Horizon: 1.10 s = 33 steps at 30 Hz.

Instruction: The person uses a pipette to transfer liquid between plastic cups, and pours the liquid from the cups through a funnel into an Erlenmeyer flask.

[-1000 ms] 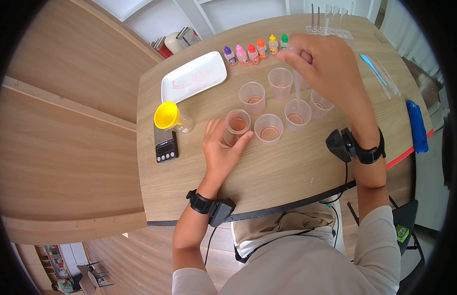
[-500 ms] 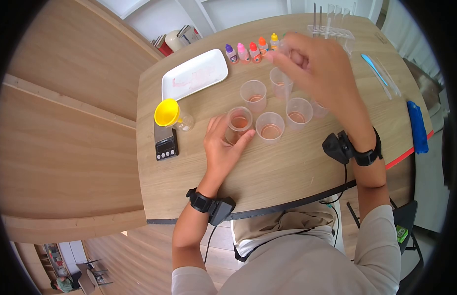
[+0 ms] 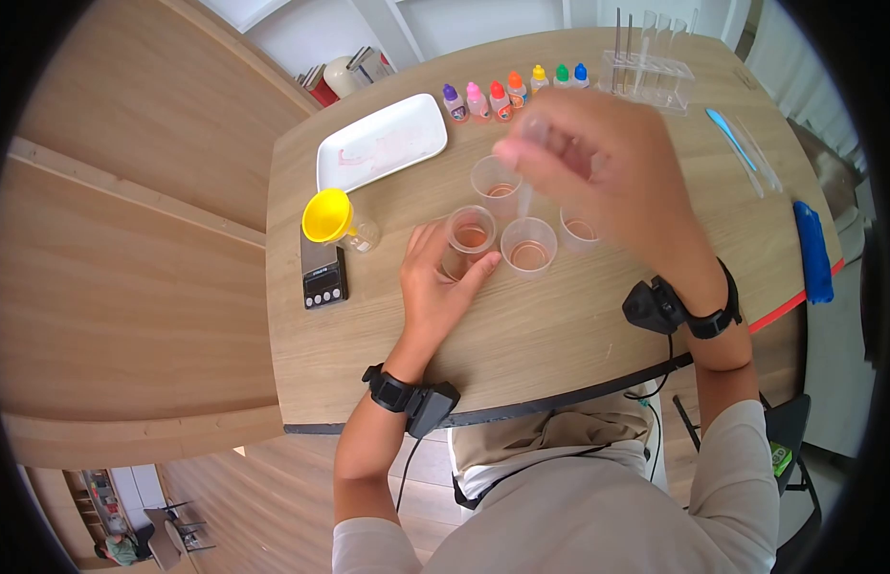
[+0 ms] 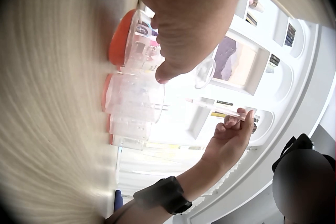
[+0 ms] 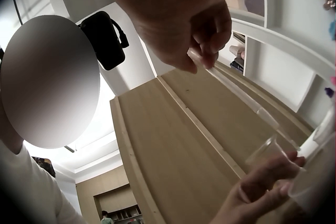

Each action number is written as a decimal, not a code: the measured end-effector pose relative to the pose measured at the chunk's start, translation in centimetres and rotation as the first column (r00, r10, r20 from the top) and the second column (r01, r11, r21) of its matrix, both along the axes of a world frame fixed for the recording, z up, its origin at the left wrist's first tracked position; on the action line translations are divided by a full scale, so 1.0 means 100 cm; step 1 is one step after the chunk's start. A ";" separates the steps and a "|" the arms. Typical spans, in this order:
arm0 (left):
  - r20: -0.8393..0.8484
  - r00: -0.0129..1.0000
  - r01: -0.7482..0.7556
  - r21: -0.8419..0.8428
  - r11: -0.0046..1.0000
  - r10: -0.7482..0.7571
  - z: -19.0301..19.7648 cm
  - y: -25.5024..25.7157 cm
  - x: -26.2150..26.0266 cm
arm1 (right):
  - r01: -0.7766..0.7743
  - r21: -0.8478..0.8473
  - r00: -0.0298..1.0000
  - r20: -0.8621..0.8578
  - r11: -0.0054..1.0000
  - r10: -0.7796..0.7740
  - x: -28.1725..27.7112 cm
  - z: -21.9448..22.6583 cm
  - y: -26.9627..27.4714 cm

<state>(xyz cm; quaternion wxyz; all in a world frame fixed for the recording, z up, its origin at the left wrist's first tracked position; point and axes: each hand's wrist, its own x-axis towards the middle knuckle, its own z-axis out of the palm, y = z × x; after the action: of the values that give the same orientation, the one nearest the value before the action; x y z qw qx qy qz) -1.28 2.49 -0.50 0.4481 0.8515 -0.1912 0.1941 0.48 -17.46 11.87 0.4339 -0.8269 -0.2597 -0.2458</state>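
My left hand [image 3: 435, 287] grips a clear cup [image 3: 472, 233] with orange-red liquid, thumb on one side and fingers on the other. Above the cups, my right hand [image 3: 612, 177] pinches a clear plastic dropper [image 5: 244, 97]; in the head view its tube [image 3: 526, 196] points down beside the held cup. Close by stand a front cup [image 3: 528, 256], a rear cup [image 3: 498, 188] and a right cup [image 3: 579, 231], each with a little reddish liquid. My right hand hides other cups. The left wrist view shows the dropper [image 4: 215, 107] above the cups' rims.
Small colour bottles [image 3: 499, 100] line the back, beside a white tray [image 3: 383, 143]. Left are a yellow funnel [image 3: 326, 216] on a flask and a black scale [image 3: 324, 287]. A test-tube rack [image 3: 646, 81], blue tool [image 3: 730, 134] and blue bundle [image 3: 812, 251] lie right.
My right hand has moved left and nearer to me with the dropper, from above the right-hand cups towards the held cup. The blue and green bottles are now uncovered. My left hand keeps its grip.
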 end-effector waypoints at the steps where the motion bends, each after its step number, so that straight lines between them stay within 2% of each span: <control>1: 0.016 1.000 0.005 -0.012 1.000 -0.005 -0.001 0.000 0.000 | -0.071 -0.037 0.997 0.038 0.997 0.072 0.000 -0.004 0.003; 2: 0.015 1.000 0.007 -0.011 1.000 -0.007 0.000 0.000 0.000 | -0.069 -0.035 0.997 0.037 0.997 0.071 0.000 -0.009 0.006; 4: -0.018 1.000 0.003 0.009 1.000 -0.002 0.001 0.000 0.000 | -0.160 -0.079 0.983 0.075 0.984 0.166 0.001 -0.019 0.014; 8: 0.013 1.000 0.012 -0.041 0.999 -0.012 0.002 -0.001 0.001 | -0.165 -0.186 0.974 0.126 0.969 0.190 0.001 -0.025 0.017; 14: 0.022 1.000 0.008 -0.009 1.000 -0.008 -0.002 0.001 0.000 | -0.153 -0.014 0.988 -0.037 0.988 0.152 -0.002 -0.013 0.011; 16: 0.009 1.000 0.000 -0.015 1.000 0.000 -0.001 0.001 0.000 | -0.227 -0.002 0.971 -0.077 0.974 0.226 -0.001 -0.016 0.014; 20: 0.016 1.000 0.006 -0.020 1.000 -0.006 0.002 -0.001 0.000 | -0.210 -0.053 0.976 0.052 0.976 0.213 0.002 -0.022 0.016; 25: 0.003 1.000 0.003 -0.010 1.000 -0.003 0.001 -0.001 0.000 | -0.143 0.193 0.990 0.018 0.971 0.142 -0.006 -0.007 0.014; 26: 0.003 1.000 0.001 -0.010 1.000 -0.001 0.000 0.000 0.000 | -0.144 0.192 0.990 0.018 0.971 0.143 -0.007 -0.007 0.015; 28: 0.021 1.000 0.008 -0.006 1.000 -0.008 -0.001 0.001 0.001 | -0.250 0.248 0.959 -0.067 0.936 0.274 -0.007 -0.007 0.015; 29: 0.021 1.000 0.009 -0.005 1.000 -0.009 -0.001 0.001 0.001 | -0.249 0.249 0.960 -0.067 0.936 0.273 -0.006 -0.010 0.017; 31: 0.057 0.998 0.013 -0.017 1.000 -0.012 -0.001 0.000 0.001 | -0.302 0.135 0.952 -0.004 0.944 0.305 -0.002 -0.018 0.020; 32: 0.057 0.998 0.016 -0.015 1.000 -0.015 -0.001 0.000 0.001 | -0.299 0.136 0.953 -0.003 0.944 0.302 -0.002 -0.019 0.019; 33: 0.048 0.999 0.019 -0.012 1.000 -0.019 -0.001 0.001 0.001 | -0.294 0.068 0.954 -0.043 0.953 0.298 -0.001 -0.020 0.019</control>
<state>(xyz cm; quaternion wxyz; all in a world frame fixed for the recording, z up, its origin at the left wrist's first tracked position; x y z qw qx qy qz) -1.20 2.57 -0.64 0.4503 0.8419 -0.2089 0.2114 0.33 -15.54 9.87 0.4974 -0.7713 -0.3616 -0.1638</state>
